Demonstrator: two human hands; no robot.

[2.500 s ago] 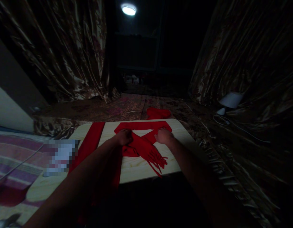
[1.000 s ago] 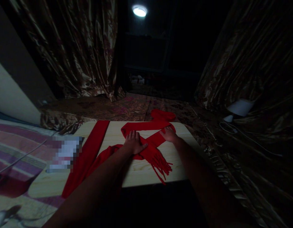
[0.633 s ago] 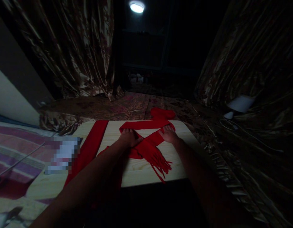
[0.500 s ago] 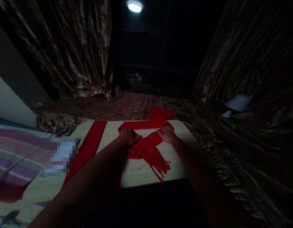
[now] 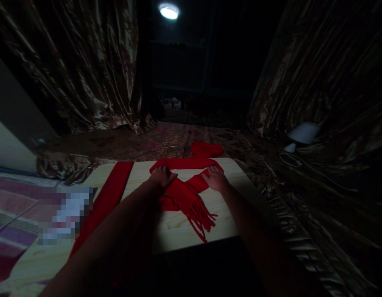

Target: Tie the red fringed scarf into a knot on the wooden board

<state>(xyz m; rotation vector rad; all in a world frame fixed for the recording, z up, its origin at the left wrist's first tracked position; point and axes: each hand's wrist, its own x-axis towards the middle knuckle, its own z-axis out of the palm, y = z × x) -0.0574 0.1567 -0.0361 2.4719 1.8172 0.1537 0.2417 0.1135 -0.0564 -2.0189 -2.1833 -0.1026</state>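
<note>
A red scarf (image 5: 187,194) is laid on a pale wooden table (image 5: 172,233) in a loop, with its two lengths crossing and its fringe spread toward the near edge. My left hand (image 5: 161,177) rests flat on the loop's left bend, thumb apart from the fingers. On the right bend lies my right hand (image 5: 214,178), also with fingers stretched out and thumb apart. Another red strip of cloth (image 5: 112,192) runs down the table's left side, partly behind my left forearm. Whether it belongs to the same scarf I cannot tell.
Beyond the table's far edge lies a bunched red cloth (image 5: 206,148) on a patterned cover. A blurred-out flat item (image 5: 68,212) sits at the left, by a striped cloth (image 5: 11,206). A small white lamp (image 5: 304,133) with a cord stands at the right. Long curtains (image 5: 110,74) hang behind.
The whole view has shifted slightly, so things appear a little further left. Both hands stay at the bends of the scarf, which keeps nearly the same shape.
</note>
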